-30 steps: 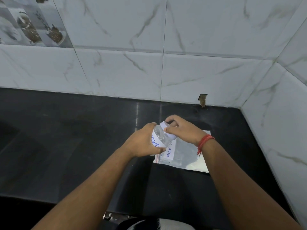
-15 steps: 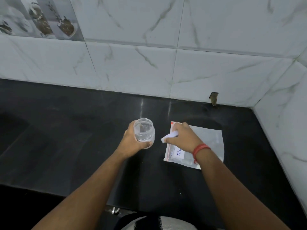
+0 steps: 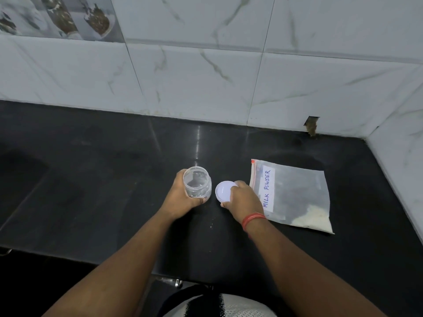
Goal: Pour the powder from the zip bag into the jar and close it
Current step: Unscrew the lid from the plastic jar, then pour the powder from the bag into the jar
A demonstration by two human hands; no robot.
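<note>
Left hand [image 3: 183,197] wrapped round open jar [image 3: 197,185], right hand [image 3: 240,199] pinching lid [image 3: 225,191] at bench [image 3: 91,179]; zip bag [image 3: 295,195] at three o'clock, sealed and floppy, likely spilling powder [image 3: 309,218] past narrow mouth.

"MILK POWDER" on the zip bag's white label [image 3: 268,188]; the jar's label [image 3: 205,197] seems unreadable.

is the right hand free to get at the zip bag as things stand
Probably not straight away: the right hand is holding the white lid. The zip bag lies uncovered just beside it, nothing between.
</note>
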